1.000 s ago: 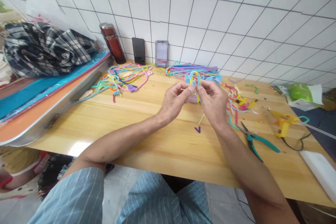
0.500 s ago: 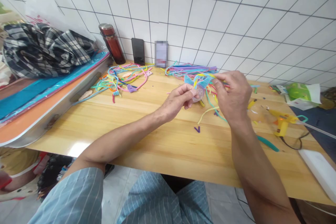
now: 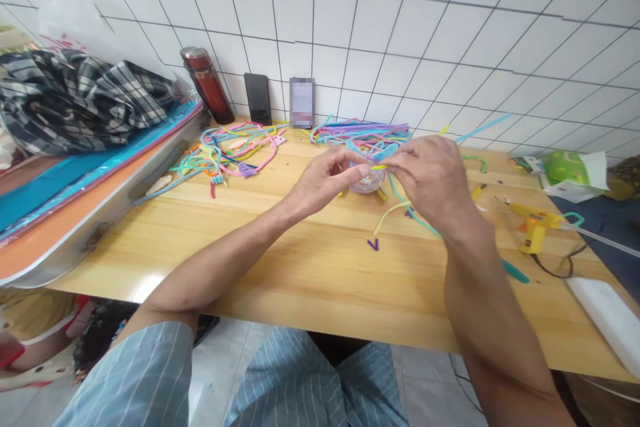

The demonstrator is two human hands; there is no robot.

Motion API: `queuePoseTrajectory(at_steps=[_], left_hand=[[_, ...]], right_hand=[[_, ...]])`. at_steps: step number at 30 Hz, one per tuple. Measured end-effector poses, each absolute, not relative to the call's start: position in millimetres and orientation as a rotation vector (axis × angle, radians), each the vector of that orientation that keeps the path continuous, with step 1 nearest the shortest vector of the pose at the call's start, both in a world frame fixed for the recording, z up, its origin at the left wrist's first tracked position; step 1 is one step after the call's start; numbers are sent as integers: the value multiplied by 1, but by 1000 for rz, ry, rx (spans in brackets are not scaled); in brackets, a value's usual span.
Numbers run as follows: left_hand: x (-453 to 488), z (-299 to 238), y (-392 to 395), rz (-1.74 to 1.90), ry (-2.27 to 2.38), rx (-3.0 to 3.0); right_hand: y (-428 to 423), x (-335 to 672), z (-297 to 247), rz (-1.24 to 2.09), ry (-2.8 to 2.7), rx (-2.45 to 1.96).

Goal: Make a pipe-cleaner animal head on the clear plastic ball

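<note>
Over the middle of the table, my left hand [image 3: 333,177] and my right hand [image 3: 425,180] are close together, fingers pinched. Between them runs a short stretch of yellow pipe cleaner [image 3: 380,167], gripped from both sides. Beyond my right hand a light blue pipe cleaner [image 3: 485,127] sticks out up and right, with a small yellow tip beside it. A clear round container [image 3: 367,185] is just behind and below my fingers, partly covered by them. Light blue shaped pieces [image 3: 387,152] show above it, also partly hidden.
Loose pipe cleaners [image 3: 250,147] lie tangled at the left, and a bundle [image 3: 370,130] lies by the wall. A yellow glue gun [image 3: 535,227] and white box [image 3: 603,320] are at right. A red flask [image 3: 207,87] and two phones [image 3: 257,99] stand behind. An orange-topped case [image 3: 100,193] borders the left.
My right hand has pulled in closer to my left. The yellow-and-blue arch between them is gone; a short yellow stretch shows there, and long ends now stick out beyond my right hand.
</note>
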State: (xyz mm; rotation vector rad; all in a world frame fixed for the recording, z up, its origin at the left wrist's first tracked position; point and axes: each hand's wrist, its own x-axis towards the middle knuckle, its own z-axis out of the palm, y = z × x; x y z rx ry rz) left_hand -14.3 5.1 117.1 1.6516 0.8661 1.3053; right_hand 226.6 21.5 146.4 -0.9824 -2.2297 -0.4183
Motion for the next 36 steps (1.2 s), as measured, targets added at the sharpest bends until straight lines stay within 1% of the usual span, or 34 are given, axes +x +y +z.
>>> queuePoseTrajectory(at_steps=[4,9,14,19,22,24,27,29,32,36], left_hand=[[-11,115,5,1184,780,1579],[-10,123,1,1130,776,1523],[-12,130,1,1214,671,1317],[-14,135,3,1288,651,1208],[-14,137,3,1320,629,1201],[-14,137,3,1342,609,1198],[-15,136,4,1362,565,1213],[-16,135,5,1372,550,1232],[-16,132,5,1371,572,1253],[-15,130,5,1370,610,1253]], right_hand=[[10,207,146,-377,-2256,-912],[-1,198,149,-329,-2135,-925],[-13,199,157,-230,-1976,-952],[-17,190,157,-57,-2037,-899],[-15,183,151,187,-1823,-940],[-12,180,145,523,-1682,-950],[-7,176,139,1116,-1532,-943],[-5,173,137,1346,-1423,-924],[-6,168,137,1456,-1338,-844],[-11,165,137,1403,-1338,-795]])
